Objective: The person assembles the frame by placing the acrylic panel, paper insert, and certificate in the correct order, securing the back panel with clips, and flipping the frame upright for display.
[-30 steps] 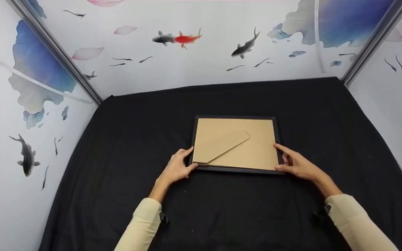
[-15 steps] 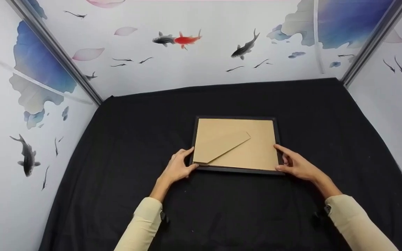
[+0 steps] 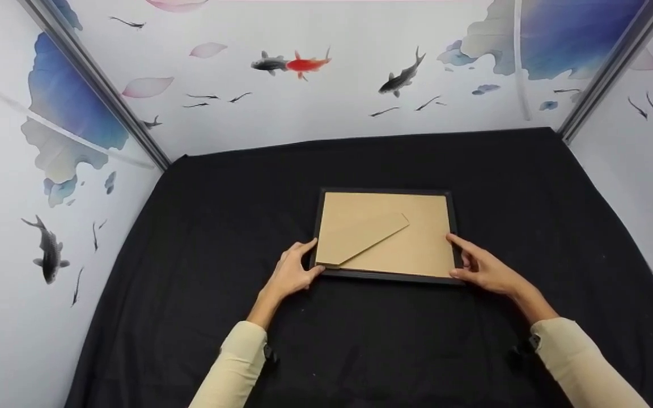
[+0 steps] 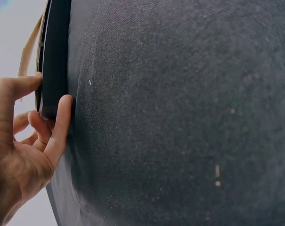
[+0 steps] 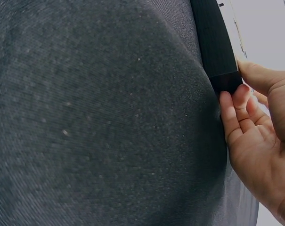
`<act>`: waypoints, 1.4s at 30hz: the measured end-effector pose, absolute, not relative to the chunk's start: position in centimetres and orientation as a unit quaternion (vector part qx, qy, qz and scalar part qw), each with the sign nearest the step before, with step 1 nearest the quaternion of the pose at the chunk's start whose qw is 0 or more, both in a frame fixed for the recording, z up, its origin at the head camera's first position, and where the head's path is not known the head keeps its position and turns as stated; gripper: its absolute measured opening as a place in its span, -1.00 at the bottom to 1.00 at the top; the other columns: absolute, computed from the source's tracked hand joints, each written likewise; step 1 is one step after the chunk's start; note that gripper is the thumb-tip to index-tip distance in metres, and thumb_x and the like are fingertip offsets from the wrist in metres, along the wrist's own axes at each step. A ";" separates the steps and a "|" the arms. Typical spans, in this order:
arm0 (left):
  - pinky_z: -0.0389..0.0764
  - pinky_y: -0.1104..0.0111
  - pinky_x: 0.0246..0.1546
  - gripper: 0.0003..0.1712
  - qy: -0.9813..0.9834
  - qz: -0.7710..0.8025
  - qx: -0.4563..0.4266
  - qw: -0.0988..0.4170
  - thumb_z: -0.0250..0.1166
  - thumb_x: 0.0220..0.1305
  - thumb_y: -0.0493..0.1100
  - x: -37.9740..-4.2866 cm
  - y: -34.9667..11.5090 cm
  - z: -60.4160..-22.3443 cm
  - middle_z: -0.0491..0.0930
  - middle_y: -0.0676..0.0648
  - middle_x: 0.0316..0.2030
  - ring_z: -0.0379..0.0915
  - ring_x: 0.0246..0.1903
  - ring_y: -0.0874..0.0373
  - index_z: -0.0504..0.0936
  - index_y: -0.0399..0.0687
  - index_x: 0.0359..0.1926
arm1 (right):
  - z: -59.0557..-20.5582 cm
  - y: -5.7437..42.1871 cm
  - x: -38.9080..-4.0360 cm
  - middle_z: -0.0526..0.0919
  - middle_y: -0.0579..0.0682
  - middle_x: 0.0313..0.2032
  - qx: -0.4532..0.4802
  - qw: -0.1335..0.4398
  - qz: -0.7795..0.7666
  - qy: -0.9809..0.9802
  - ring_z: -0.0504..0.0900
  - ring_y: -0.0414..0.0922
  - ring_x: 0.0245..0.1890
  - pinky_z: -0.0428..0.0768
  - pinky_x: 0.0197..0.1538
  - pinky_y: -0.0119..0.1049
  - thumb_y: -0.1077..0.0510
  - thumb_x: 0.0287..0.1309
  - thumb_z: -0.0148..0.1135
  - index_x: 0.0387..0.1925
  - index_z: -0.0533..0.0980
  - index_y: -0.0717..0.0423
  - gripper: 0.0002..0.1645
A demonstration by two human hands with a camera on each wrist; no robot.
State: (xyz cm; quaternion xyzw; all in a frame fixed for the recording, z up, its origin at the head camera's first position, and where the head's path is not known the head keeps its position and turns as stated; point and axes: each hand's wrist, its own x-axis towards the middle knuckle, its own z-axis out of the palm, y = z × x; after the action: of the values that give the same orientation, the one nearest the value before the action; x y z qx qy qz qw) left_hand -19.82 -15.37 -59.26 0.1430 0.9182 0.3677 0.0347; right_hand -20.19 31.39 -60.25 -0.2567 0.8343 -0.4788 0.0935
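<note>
A black picture frame (image 3: 394, 276) lies face down, its tan backing board (image 3: 417, 246) upward. A tan easel leg (image 3: 355, 241) lies slantwise over the board. At the near left corner, my left hand (image 3: 289, 273) grips the frame, thumb on the backing's edge and fingers against the side. My right hand (image 3: 488, 271) holds the near right corner, with the thumb on top. The left wrist view has the frame's black side (image 4: 56, 52) between thumb and fingers of the left hand (image 4: 27, 136). In the right wrist view, fingertips of the right hand (image 5: 260, 132) touch the frame corner (image 5: 222, 77). The frame's front is hidden.
Black cloth (image 3: 383, 345) covers the table under the frame. White panels with painted fish and leaves (image 3: 349, 102) stand behind and on both sides, joined by grey metal posts (image 3: 615, 73). Small light specks dot the cloth.
</note>
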 end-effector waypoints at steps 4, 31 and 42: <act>0.63 0.28 -0.35 -0.20 0.915 0.376 0.139 0.041 0.44 0.27 -0.11 -19.7 -15.2 -59.2 0.47 -0.14 0.12 0.51 -0.29 -0.07 0.36 -0.14 0.48 | -60.3 31.5 -20.0 0.40 0.05 -0.37 -0.255 0.093 -0.476 0.836 0.37 -0.14 -0.44 0.38 -0.38 -0.34 0.24 0.29 0.38 0.54 0.12 0.30 -0.07; 0.60 0.06 -0.06 -0.20 0.943 0.281 0.176 -0.025 0.47 0.21 0.07 -20.2 -15.0 -59.7 0.56 -0.18 0.00 0.54 -0.03 -0.12 0.50 -0.24 0.36 | -59.9 31.0 -19.8 0.40 0.20 -0.39 -0.242 0.078 -0.487 0.835 0.34 -0.10 -0.48 0.35 -0.42 -0.32 0.39 0.21 0.39 0.53 0.09 0.33 -0.03; 0.59 0.05 -0.02 -0.24 0.944 0.292 0.153 -0.032 0.48 0.19 0.05 -20.0 -14.8 -59.8 0.58 -0.18 0.01 0.53 0.00 -0.13 0.53 -0.22 0.34 | -56.9 29.5 -18.5 0.39 0.29 -0.40 -0.257 0.075 -0.489 0.830 0.35 0.05 -0.46 0.34 -0.39 -0.31 0.45 0.23 0.33 0.47 0.11 0.49 -0.12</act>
State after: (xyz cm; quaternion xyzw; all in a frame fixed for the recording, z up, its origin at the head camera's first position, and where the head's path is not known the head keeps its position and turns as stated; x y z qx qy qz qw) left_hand -20.01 -14.84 -59.82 0.1527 0.9436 0.2921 -0.0324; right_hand -18.45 29.53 -56.94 -0.2567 0.8300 -0.4895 0.0747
